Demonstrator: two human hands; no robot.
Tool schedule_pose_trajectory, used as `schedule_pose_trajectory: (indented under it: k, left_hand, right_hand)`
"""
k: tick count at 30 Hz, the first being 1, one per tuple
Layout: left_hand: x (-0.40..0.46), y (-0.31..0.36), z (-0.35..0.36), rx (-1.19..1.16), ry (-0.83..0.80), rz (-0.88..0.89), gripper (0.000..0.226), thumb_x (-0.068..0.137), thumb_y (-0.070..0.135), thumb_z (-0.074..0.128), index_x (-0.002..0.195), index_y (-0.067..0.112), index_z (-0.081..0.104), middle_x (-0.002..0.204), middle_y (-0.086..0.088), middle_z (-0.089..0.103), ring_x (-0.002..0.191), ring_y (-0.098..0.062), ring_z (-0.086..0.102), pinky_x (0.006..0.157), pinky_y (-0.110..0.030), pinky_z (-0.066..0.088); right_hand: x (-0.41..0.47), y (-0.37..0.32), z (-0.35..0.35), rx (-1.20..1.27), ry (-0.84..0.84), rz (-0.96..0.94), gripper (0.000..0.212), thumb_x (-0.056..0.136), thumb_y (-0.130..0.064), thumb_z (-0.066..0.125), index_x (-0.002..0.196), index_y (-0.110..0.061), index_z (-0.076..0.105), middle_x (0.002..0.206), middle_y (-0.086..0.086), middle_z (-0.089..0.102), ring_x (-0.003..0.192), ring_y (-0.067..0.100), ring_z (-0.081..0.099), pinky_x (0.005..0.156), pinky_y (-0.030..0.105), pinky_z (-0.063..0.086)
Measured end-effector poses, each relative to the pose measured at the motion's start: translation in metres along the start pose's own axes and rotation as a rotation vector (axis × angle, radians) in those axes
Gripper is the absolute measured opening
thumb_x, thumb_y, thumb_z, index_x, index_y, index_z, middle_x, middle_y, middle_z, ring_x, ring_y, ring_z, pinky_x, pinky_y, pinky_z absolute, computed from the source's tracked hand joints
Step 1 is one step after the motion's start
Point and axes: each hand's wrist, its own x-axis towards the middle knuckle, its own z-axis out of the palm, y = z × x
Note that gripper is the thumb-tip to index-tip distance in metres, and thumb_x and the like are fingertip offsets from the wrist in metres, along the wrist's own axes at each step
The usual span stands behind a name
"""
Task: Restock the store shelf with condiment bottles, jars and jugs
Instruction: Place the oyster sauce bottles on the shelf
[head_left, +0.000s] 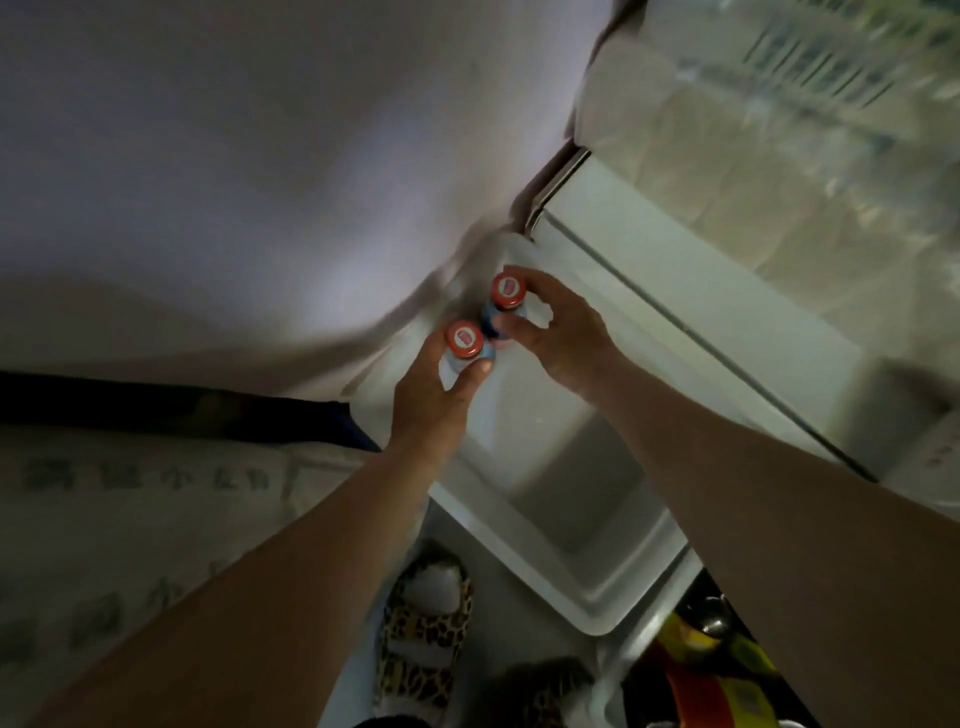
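Note:
Two small jars with red lids and blue-and-white labels stand side by side at the far corner of a white shelf (587, 519). My left hand (431, 400) grips the nearer jar (464, 340) from below the lid. Around the farther jar (507, 290) my right hand (561, 332) curls, thumb on its label and fingers behind it. Both jars sit upright and close together, almost touching.
A pale wall (260, 156) fills the upper left. Wrapped packs of bottles (779, 130) lie on the shelf above at the upper right. A printed white sack (130, 519) lies at the left. Leopard-print slippers (421, 623) are on the floor; colourful packages (717, 670) sit low right.

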Motion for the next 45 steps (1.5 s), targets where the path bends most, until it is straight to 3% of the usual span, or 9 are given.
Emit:
schedule_pose_trajectory:
  k: [4, 9, 11, 15, 21, 24, 31, 36, 45]
  left_hand:
    - [0.01, -0.003, 0.003, -0.025, 0.017, 0.054, 0.039, 0.095, 0.031, 0.063, 0.133, 0.03, 0.055, 0.113, 0.018, 0.059, 0.106, -0.001, 0.053, 0.075, 0.004, 0.037]
    - [0.017, -0.004, 0.001, 0.013, -0.006, 0.096, 0.029, 0.095, 0.032, 0.063, 0.124, 0.027, 0.06, 0.103, 0.013, 0.062, 0.1, -0.009, 0.057, 0.072, 0.0, 0.035]
    - [0.019, -0.002, -0.004, -0.02, 0.002, 0.096, 0.031, 0.093, 0.031, 0.067, 0.122, 0.024, 0.062, 0.104, 0.008, 0.065, 0.1, -0.013, 0.061, 0.079, -0.01, 0.042]
    - [0.003, 0.014, -0.02, -0.031, -0.034, 0.08, 0.021, 0.092, 0.025, 0.068, 0.112, 0.023, 0.065, 0.093, 0.013, 0.065, 0.086, 0.004, 0.059, 0.072, -0.006, 0.041]
    - [-0.062, 0.07, -0.051, -0.06, -0.158, 0.064, 0.05, 0.068, 0.063, 0.061, 0.105, 0.029, 0.068, 0.095, 0.011, 0.069, 0.094, -0.007, 0.065, 0.082, -0.025, 0.051]
    - [-0.096, 0.118, -0.073, -0.116, -0.196, 0.055, 0.059, 0.063, 0.065, 0.059, 0.106, 0.026, 0.069, 0.103, 0.003, 0.072, 0.1, -0.014, 0.067, 0.089, -0.037, 0.055]
    - [-0.186, 0.264, -0.132, -0.263, -0.314, 0.104, 0.022, 0.094, 0.02, 0.065, 0.114, 0.011, 0.066, 0.105, -0.005, 0.071, 0.075, 0.003, 0.068, 0.064, -0.01, 0.053]
    - [-0.258, 0.378, -0.175, -0.318, -0.399, 0.258, 0.014, 0.093, 0.022, 0.066, 0.101, 0.032, 0.071, 0.094, 0.015, 0.073, 0.087, 0.003, 0.069, 0.07, -0.011, 0.052]
    - [-0.38, 0.571, -0.243, -0.388, -0.499, 0.58, 0.015, 0.088, 0.034, 0.071, 0.098, 0.023, 0.074, 0.091, 0.009, 0.074, 0.076, -0.001, 0.07, 0.063, -0.014, 0.051]
  right_hand:
    - [0.015, 0.008, 0.01, 0.092, 0.011, -0.014, 0.046, 0.086, -0.03, 0.076, 0.13, -0.033, 0.063, 0.119, -0.015, 0.068, 0.11, -0.005, 0.058, 0.092, 0.01, 0.041]
    - [0.015, 0.009, 0.004, 0.107, 0.013, -0.007, 0.04, 0.084, -0.03, 0.078, 0.123, -0.029, 0.069, 0.114, -0.014, 0.071, 0.107, -0.007, 0.06, 0.089, 0.008, 0.043]
    - [0.01, 0.01, 0.001, 0.115, 0.025, 0.016, 0.042, 0.082, -0.031, 0.08, 0.122, -0.028, 0.07, 0.113, -0.012, 0.072, 0.111, 0.0, 0.062, 0.097, 0.021, 0.047]
    - [-0.021, 0.0, -0.016, 0.171, 0.099, 0.103, 0.034, 0.083, -0.025, 0.079, 0.116, -0.025, 0.073, 0.108, -0.007, 0.074, 0.11, 0.011, 0.065, 0.1, 0.032, 0.05]
    - [-0.1, -0.045, -0.061, 0.236, 0.154, 0.225, 0.029, 0.076, -0.035, 0.082, 0.103, -0.029, 0.076, 0.101, -0.004, 0.076, 0.1, 0.015, 0.07, 0.091, 0.031, 0.055]
    - [-0.143, -0.082, -0.093, 0.264, 0.203, 0.244, 0.023, 0.074, -0.037, 0.082, 0.096, -0.034, 0.075, 0.095, -0.008, 0.076, 0.093, 0.01, 0.071, 0.083, 0.028, 0.052]
    - [-0.245, -0.206, -0.183, 0.263, 0.333, 0.207, 0.009, 0.084, -0.03, 0.075, 0.092, -0.028, 0.076, 0.089, -0.006, 0.076, 0.083, 0.002, 0.069, 0.079, 0.025, 0.054]
    - [-0.318, -0.31, -0.257, 0.233, 0.436, 0.077, 0.012, 0.088, -0.026, 0.071, 0.076, -0.028, 0.068, 0.067, -0.016, 0.065, 0.058, -0.01, 0.055, 0.056, 0.008, 0.04]
    - [-0.446, -0.479, -0.373, 0.233, 0.717, -0.161, 0.007, 0.092, -0.018, 0.07, 0.086, -0.021, 0.071, 0.078, -0.009, 0.07, 0.07, -0.002, 0.062, 0.068, 0.018, 0.049]
